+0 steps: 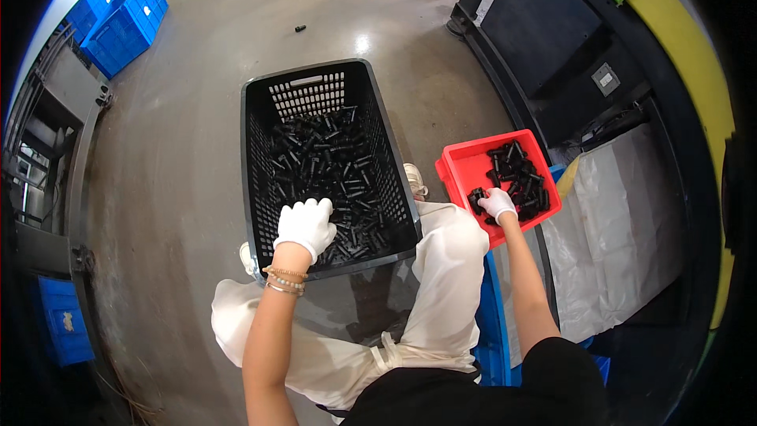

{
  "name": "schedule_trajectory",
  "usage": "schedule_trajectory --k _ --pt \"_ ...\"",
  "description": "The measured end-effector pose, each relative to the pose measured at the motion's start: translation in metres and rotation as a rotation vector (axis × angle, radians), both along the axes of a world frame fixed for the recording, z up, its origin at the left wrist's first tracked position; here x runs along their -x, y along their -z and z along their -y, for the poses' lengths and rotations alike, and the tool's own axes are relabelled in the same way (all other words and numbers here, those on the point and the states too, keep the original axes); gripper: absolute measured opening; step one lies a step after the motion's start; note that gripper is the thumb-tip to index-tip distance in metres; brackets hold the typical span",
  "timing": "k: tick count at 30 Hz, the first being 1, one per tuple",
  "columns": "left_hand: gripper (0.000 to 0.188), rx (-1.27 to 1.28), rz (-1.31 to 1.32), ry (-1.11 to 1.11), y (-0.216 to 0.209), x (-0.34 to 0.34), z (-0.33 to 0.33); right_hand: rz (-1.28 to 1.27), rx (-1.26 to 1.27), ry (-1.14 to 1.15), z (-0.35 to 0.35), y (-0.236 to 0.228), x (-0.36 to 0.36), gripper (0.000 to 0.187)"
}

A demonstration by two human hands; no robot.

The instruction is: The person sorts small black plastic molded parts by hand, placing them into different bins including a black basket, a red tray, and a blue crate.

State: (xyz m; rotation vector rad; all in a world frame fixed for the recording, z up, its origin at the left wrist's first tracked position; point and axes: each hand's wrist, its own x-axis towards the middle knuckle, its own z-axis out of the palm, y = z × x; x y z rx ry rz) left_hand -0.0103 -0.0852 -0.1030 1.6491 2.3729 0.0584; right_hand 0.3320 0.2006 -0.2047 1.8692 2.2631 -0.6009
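Note:
A black slatted basket (pixel 252 159) stands between my legs, with many short black cylindrical parts (pixel 331 166) heaped in it. Over its near left corner is my left hand (pixel 306 226), in a white glove, fingers curled under; whatever they hold is hidden. To the right, a red plastic bin (pixel 467 164) contains more of the same black parts (pixel 527 170). My right hand (pixel 498 203), also gloved, reaches into that bin's near left side, its fingers closed on a dark part (pixel 477 199) at the fingertips.
Under and beside the red bin sits a blue crate (pixel 490 323). A dark machine frame (pixel 544 24) and a grey plastic sheet (pixel 623 229) border the right. Blue crates (pixel 130 28) stand far left, another blue bin (pixel 66 321) near left. One loose black part (pixel 300 28) lies on the floor ahead.

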Motion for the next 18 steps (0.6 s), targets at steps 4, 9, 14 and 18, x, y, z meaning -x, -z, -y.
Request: schedule_trajectory --k 4,9,14,18 --pt "0.022 -0.015 0.051 0.030 0.002 -0.001 0.003 0.093 -0.142 -0.107 -0.003 0.008 0.008 0.038" --pt "0.024 -0.109 0.018 0.048 -0.002 0.002 0.002 -0.179 -0.235 0.012 -0.020 -0.043 0.036 0.031" --pt "0.023 -0.251 0.225 0.060 -0.022 0.006 -0.009 -0.847 0.142 -0.175 -0.009 -0.142 0.116 0.016" --pt "0.031 -0.553 0.727 -0.034 -0.040 0.006 -0.024 -0.960 0.525 -0.713 0.049 -0.200 0.192 0.014"
